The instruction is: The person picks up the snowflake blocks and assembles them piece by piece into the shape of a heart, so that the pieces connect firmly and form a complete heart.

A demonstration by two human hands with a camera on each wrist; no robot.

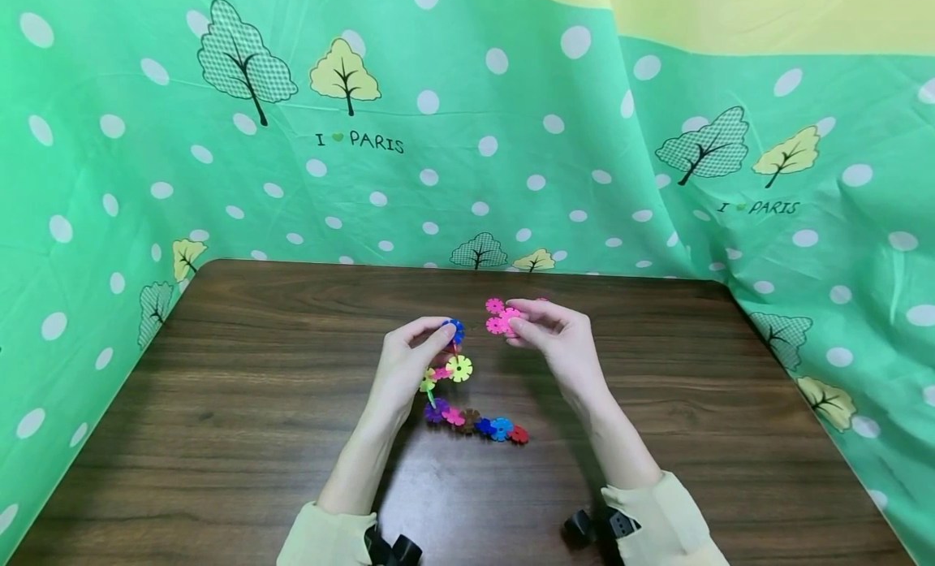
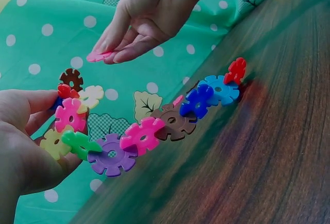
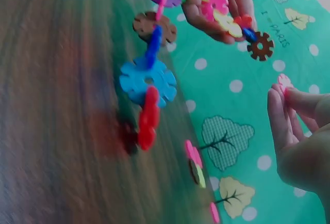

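My left hand (image 1: pixel 409 363) pinches a dark blue flower disc (image 1: pixel 457 329) near one end of a linked chain of plastic flower discs. Beyond it, a brown disc (image 3: pixel 261 46) forms that end. A yellow disc (image 1: pixel 459 368) hangs below my fingers, and a purple disc (image 2: pixel 112 155) follows further along. The chain runs rightward to a red disc (image 1: pixel 519 434) low at the table. To the right, my right hand (image 1: pixel 558 339) pinches a pink flower disc (image 3: pixel 283 82) between thumb and fingers, apart from the chain.
On the dark wooden table (image 1: pixel 241 403), a few loose discs lie near the far edge, including a pink disc (image 3: pixel 192 152) and a yellow-green disc (image 3: pixel 199 175). A green dotted cloth (image 1: pixel 467 192) hangs behind the table. Each wrist bears a black device (image 1: pixel 394 550).
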